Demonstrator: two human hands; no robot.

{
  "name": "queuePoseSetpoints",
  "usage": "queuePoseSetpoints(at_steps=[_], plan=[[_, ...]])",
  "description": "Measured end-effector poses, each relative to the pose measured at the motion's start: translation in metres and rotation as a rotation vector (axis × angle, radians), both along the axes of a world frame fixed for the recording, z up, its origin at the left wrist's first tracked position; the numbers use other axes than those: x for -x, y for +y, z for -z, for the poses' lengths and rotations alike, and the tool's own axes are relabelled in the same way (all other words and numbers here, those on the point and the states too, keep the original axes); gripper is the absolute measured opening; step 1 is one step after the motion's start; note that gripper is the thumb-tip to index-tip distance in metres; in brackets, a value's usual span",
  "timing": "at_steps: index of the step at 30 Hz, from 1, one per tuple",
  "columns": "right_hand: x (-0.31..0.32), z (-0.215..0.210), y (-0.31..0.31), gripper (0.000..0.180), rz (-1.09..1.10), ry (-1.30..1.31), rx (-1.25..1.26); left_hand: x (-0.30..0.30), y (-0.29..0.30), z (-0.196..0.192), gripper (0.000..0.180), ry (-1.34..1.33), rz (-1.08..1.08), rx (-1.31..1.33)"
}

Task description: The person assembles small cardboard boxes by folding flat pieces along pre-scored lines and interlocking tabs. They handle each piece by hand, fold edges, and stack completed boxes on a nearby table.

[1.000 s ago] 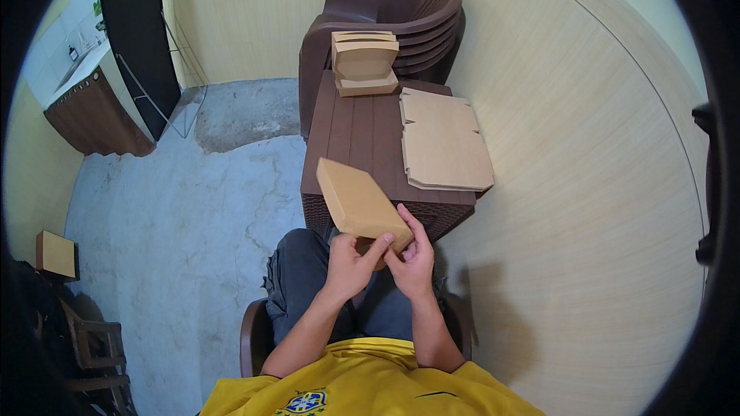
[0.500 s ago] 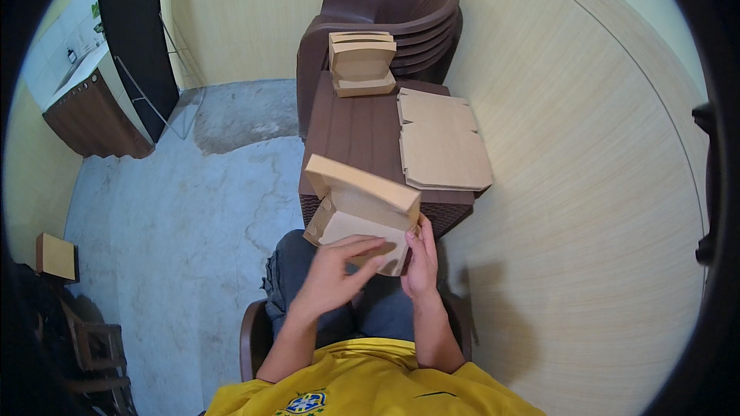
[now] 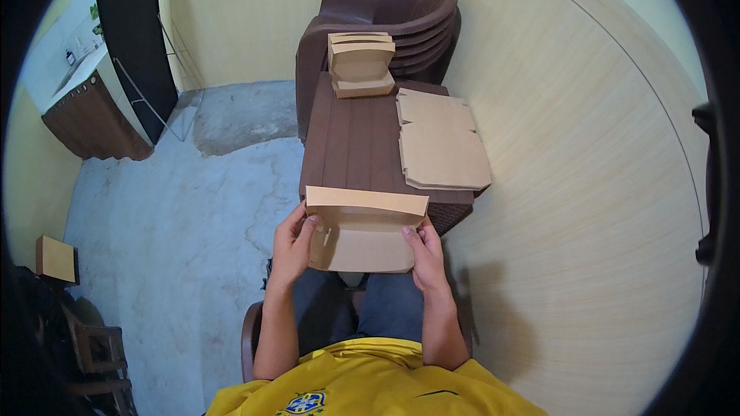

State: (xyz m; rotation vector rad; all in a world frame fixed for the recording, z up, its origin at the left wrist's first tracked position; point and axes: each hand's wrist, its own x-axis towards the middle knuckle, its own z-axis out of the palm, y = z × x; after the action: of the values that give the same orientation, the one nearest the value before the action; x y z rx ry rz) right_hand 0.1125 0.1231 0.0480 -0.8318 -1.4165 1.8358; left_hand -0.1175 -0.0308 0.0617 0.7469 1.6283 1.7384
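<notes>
A brown cardboard box [image 3: 366, 243] with its lid raised is held over my lap, at the near edge of the brown table. My left hand [image 3: 294, 243] grips its left side wall, thumb on the inner face and fingers outside. On the opposite wall my right hand [image 3: 425, 250] has a like hold, thumb inside. The lid's front flap [image 3: 366, 199] faces up along the far side. Nothing lies inside the box. Fingers of both hands are partly hidden behind the walls.
The brown table [image 3: 347, 146] carries a stack of flat cardboard blanks [image 3: 445, 142] at right and folded open boxes [image 3: 361, 69] at the far end. Stacked brown chairs [image 3: 424, 15] stand behind it. A wood-patterned wall [image 3: 570, 185] rises close on the right.
My left hand has gone from inside the box to its left wall. The box has turned from slanted to nearly square with me, its lid now lower toward me.
</notes>
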Motion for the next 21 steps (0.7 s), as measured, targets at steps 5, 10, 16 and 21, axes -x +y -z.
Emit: queuePoseSetpoints(at_steps=[5, 10, 16, 21], plan=[[-0.008, 0.001, 0.012, 0.042, 0.008, -0.125, -0.004, -0.005, -0.006, 0.012, 0.041, 0.239, -0.015, -0.085], [-0.014, -0.018, 0.018, 0.034, -0.017, -0.209, -0.367, -0.003, -0.010, 0.006, 0.044, 0.326, -0.010, -0.096], [-0.014, -0.032, 0.027, 0.029, -0.053, -0.469, -0.431, -0.009, -0.012, 0.004, 0.046, 0.273, -0.020, -0.019], [-0.017, -0.029, 0.027, 0.045, -0.098, -0.130, -0.201, -0.008, -0.013, 0.011, 0.054, 0.274, 0.003, -0.182]])
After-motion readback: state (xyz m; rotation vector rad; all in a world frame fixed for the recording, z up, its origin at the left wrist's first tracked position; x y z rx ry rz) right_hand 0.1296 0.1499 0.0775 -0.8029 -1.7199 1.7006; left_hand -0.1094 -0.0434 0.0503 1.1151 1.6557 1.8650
